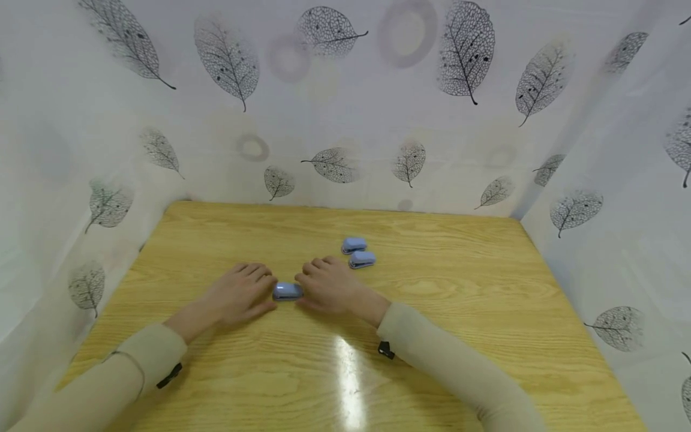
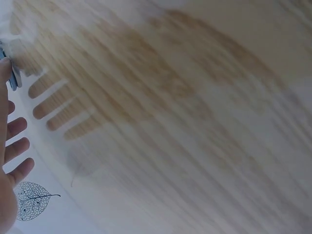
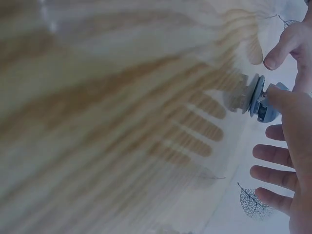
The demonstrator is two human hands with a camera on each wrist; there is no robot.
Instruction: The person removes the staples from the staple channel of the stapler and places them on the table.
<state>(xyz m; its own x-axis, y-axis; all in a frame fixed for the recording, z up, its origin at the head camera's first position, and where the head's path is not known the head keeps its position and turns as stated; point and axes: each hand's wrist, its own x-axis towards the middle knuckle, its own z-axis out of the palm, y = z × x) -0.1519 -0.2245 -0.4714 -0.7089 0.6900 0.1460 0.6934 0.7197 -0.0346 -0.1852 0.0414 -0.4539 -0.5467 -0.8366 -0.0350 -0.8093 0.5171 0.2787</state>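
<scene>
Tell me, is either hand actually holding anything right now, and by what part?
The small blue stapler sits on the table between both thumbs: left hand touches its left end, right hand its right end. Neither plainly grips it.

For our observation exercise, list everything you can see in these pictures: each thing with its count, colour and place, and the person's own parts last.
small staplers: three, light blue; one between the two hands, two side by side just beyond the right hand.
table: one, light wood grain, glossy, under everything.
curtain backdrop: white with grey leaf prints, around the table's far and side edges.
sleeves: two, beige, on both forearms.
left hand: flat on the table, thumb against the near stapler's left end.
right hand: flat on the table, fingers spread, thumb touching the same stapler's right end.
</scene>
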